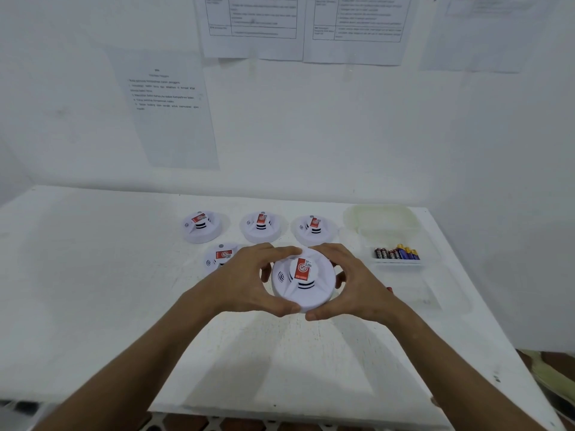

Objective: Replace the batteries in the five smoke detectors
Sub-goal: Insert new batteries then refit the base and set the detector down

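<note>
White wall papers [174, 113] hang behind the white table [93, 275]. At its centre, left hand [245, 284] and right hand [357, 290] clasp 1 smoke detector [303, 279]; 4 others [260, 227] sit just behind it, batteries [396, 253] to its right.

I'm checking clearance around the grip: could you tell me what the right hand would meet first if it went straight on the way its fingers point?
The right hand points up-left across the held smoke detector; beyond it, probably the left hand's fingers, though depth is unclear.
</note>
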A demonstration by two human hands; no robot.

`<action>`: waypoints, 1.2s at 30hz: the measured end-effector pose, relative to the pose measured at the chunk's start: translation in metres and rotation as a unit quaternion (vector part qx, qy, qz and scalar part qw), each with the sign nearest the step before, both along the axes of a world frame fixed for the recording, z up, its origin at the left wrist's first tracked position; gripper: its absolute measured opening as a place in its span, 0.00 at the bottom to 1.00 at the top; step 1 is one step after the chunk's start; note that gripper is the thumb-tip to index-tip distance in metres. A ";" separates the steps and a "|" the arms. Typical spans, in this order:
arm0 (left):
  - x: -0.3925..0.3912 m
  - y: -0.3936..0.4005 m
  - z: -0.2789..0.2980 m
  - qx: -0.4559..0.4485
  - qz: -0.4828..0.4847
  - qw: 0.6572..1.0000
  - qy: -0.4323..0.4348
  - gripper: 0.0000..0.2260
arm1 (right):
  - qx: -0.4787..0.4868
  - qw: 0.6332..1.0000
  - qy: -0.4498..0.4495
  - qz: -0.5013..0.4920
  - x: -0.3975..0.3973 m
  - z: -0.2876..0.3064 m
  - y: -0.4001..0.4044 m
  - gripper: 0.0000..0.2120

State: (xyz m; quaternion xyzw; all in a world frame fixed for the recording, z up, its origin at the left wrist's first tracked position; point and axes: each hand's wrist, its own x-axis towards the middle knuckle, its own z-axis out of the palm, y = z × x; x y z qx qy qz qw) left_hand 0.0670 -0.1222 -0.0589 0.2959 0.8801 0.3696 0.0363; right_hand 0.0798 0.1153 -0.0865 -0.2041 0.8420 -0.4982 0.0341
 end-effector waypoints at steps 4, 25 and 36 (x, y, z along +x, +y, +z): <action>0.000 0.000 0.001 0.007 0.002 1.000 -0.007 0.36 | 0.002 1.000 0.007 -0.003 -0.001 0.001 0.000 0.47; -0.002 -0.005 -0.014 0.042 0.037 0.996 -0.075 0.38 | -0.021 1.000 -0.001 -0.017 0.002 -0.002 -0.005 0.45; -0.001 -0.003 -0.011 0.039 0.042 0.996 -0.073 0.36 | -0.025 0.999 -0.007 -0.028 0.004 -0.004 -0.005 0.45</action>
